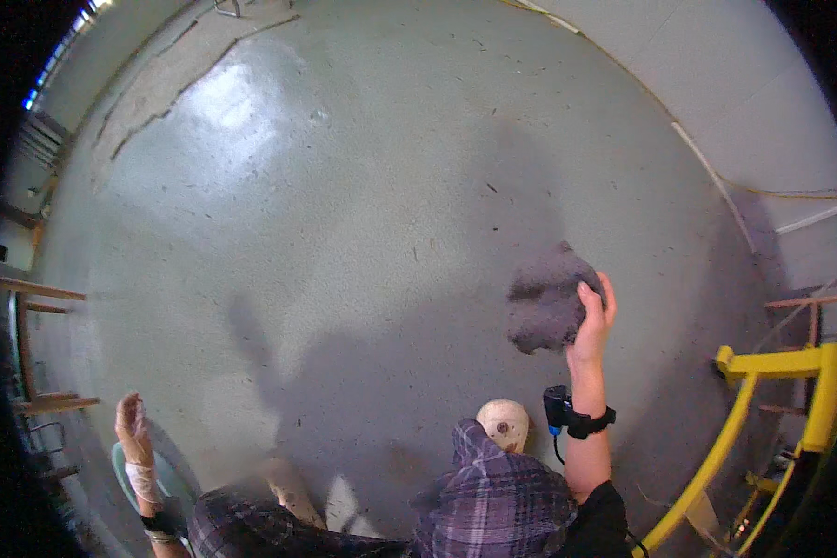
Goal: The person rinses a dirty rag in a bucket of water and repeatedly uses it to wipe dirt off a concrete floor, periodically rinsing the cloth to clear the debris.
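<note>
My right hand [592, 314] holds a dark grey, fuzzy, soft piece [547, 303], like felt or matted fibre, by its right edge above the floor, with the thumb on top. A black device with a cable is strapped to that wrist. My left hand [134, 429] is raised at the lower left, wrapped in a thin translucent glove or film; it shows nothing held, though whether its fingers are apart is unclear. A greenish rounded rim [118, 469] lies beside it. Purple plaid cloth [495, 495] covers my lap, and a pale shoe [503, 423] shows beyond it.
The grey-green floor [363, 209] has dark specks scattered over it. A yellow metal frame [774, 363] stands at the right. Wooden furniture legs [49, 403] stand at the far left. A pale wall [732, 84] with cable or trim along its foot borders the upper right.
</note>
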`<state>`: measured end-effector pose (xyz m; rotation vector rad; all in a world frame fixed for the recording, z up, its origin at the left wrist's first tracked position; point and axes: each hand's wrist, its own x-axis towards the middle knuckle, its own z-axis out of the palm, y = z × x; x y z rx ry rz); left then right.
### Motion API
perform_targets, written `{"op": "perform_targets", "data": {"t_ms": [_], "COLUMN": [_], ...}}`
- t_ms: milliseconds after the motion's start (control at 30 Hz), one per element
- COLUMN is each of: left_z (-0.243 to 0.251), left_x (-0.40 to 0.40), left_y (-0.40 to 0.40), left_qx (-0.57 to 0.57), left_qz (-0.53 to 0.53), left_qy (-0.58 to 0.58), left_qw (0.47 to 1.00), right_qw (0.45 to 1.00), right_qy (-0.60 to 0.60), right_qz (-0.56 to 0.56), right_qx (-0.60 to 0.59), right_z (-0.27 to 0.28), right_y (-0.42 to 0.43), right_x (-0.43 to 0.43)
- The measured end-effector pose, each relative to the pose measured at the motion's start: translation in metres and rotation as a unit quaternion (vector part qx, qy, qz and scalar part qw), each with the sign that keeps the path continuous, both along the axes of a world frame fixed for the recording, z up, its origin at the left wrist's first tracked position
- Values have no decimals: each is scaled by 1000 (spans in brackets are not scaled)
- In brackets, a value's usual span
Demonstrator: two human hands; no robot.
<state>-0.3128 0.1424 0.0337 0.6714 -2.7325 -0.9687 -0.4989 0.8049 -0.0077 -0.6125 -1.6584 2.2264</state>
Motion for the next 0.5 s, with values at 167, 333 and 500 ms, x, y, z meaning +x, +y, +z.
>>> {"op": "perform_targets", "data": {"t_ms": [167, 333, 500], "left_z": [60, 107, 95], "left_x": [11, 11, 56], "left_y": [58, 142, 169], "left_qx": [-50, -79, -50], "left_qz": [74, 81, 122], "left_qy": [-36, -33, -20], "left_qw": [995, 993, 991], "right_qw": [999, 999, 996], "right_qy": [-9, -21, -87], "right_qz": [10, 14, -33], "right_qx": [34, 24, -13], "right_z": [-35, -53, -84], "right_y": [50, 80, 100], "right_x": [-23, -14, 18]}}
